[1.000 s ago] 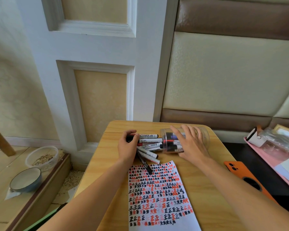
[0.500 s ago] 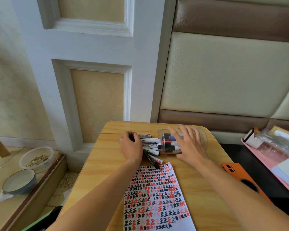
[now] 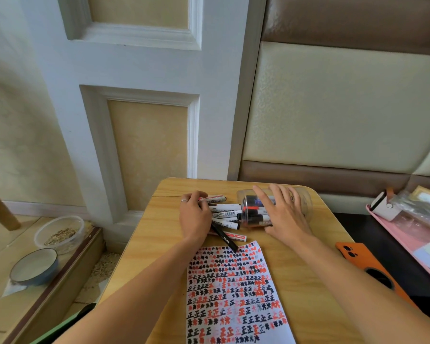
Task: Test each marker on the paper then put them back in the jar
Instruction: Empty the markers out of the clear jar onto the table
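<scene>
A clear jar (image 3: pixel 276 207) lies on its side at the far end of a small wooden table (image 3: pixel 157 234), with its open mouth facing left. A few markers are inside it. The right hand (image 3: pixel 283 214) rests flat on top of the jar with its fingers straight and spread a little. More markers (image 3: pixel 225 214) lie in a loose pile just left of the jar's mouth, most of them white with black caps. The left hand (image 3: pixel 195 214) sits on the left end of that pile with its fingers curled down over the markers, but I cannot tell if it really holds one. A thin black pen (image 3: pixel 225 238) sticks out from under this hand, and its tip lies on the top edge of the paper (image 3: pixel 236 294). The paper lies flat on the table, nearer to the person, and it is full of rows of red and black marks. An orange phone (image 3: pixel 365 261) lies to the right of the table. On the floor to the left are a blue bowl (image 3: pixel 34 266) and a clear tub (image 3: pixel 60 234) with seeds in it
</scene>
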